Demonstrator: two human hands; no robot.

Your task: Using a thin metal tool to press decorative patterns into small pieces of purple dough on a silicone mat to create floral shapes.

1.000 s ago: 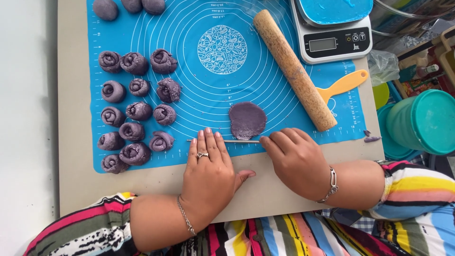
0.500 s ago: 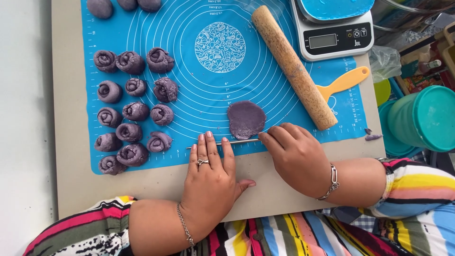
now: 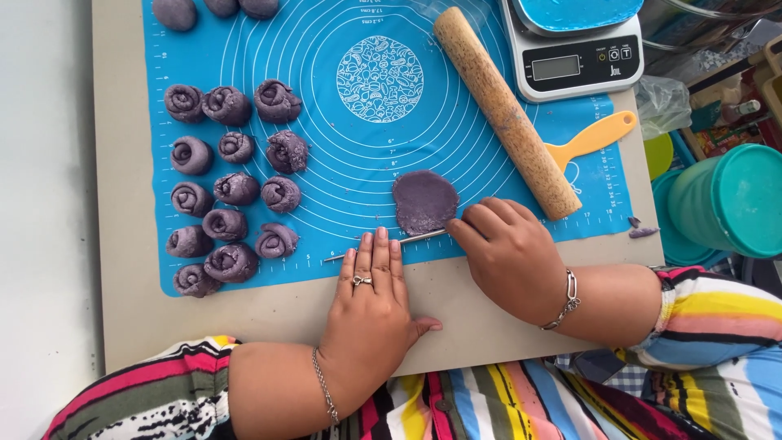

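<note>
Left hand (image 3: 373, 297) lies flat, fingers together, on the mat (image 3: 342, 155) — right hand (image 3: 507, 253) pinches what looks like a thin skewer (image 3: 383, 244) at the dough disc (image 3: 423, 201), mid-shaping; next calls for steady pressure.

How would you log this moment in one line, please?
left hand: flat on mat | right hand: holds thin blade | blade: at dough disc

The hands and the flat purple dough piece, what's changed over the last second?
Very little. The right hand holds a thin metal blade by the near edge of the flat purple dough disc, as before, and the left hand still lies flat at the blue mat's edge. The rolled purple dough pieces, rolling pin, orange scraper and scale have not moved; only the camera shifted slightly.
</note>
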